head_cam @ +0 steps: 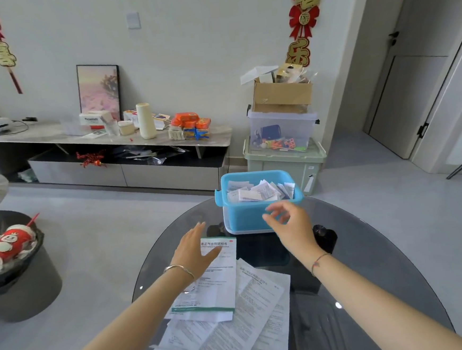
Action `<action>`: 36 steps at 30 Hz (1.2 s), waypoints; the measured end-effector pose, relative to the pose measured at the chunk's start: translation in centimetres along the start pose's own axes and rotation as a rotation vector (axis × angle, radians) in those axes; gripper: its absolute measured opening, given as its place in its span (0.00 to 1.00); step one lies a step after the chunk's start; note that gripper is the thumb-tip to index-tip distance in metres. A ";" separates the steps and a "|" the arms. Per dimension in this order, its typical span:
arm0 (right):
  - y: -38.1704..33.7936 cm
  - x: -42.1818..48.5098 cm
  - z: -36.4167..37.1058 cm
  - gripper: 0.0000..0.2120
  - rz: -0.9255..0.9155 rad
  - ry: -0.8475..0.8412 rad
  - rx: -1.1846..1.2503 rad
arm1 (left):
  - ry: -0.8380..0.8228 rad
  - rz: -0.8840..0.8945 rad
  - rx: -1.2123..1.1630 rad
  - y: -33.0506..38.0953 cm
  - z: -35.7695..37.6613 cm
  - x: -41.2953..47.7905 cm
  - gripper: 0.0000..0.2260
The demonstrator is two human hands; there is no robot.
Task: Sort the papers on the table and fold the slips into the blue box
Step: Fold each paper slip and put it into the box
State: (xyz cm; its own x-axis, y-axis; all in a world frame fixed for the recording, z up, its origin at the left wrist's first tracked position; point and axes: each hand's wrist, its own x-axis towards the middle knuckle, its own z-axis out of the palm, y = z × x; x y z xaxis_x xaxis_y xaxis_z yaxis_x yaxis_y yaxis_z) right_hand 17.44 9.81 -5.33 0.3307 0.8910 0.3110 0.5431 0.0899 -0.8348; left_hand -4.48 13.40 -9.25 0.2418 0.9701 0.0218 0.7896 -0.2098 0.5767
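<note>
A blue box [244, 215] stands at the far side of a round dark glass table [369, 260], with several folded slips [256, 192] inside it. A pile of printed papers [251, 311] lies in front of me, topped by a green-edged leaflet [219, 283]. My left hand [194, 249] lies flat with straight fingers on the leaflet's top left corner. My right hand [289, 222] hovers in front of the box's near wall, fingers loosely spread and holding nothing.
A dark bin [19, 277] with a red cup in it stands on the floor at the left. Beyond the table are a low TV cabinet [129, 166] with clutter and stacked storage boxes [283, 154]. A door is at the right.
</note>
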 end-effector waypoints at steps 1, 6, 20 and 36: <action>0.2 -0.7 0.6 0.04 0.075 -0.089 0.045 | -0.039 -0.025 0.038 -0.6 0.1 -0.2 0.34; 0.1 -4.9 3.9 0.14 0.504 -0.396 0.243 | -0.211 -0.015 0.330 -2.4 1.2 -2.9 0.38; -0.5 -5.8 6.0 0.02 0.490 -0.240 0.275 | -0.037 -0.066 0.008 -2.5 1.2 -3.8 0.37; 1.3 -7.1 -0.7 0.05 0.537 -0.182 0.508 | 0.197 -0.065 -0.468 3.6 0.4 -3.1 0.11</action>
State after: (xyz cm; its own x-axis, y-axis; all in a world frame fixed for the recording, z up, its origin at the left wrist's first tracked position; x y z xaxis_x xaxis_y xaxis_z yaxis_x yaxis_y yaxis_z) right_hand 16.31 3.31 -8.30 0.2931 0.9255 -0.2397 -0.0928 -0.2220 -0.9706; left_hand -2.20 9.57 -7.57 0.0545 0.9933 0.1015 0.4513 -0.1152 0.8849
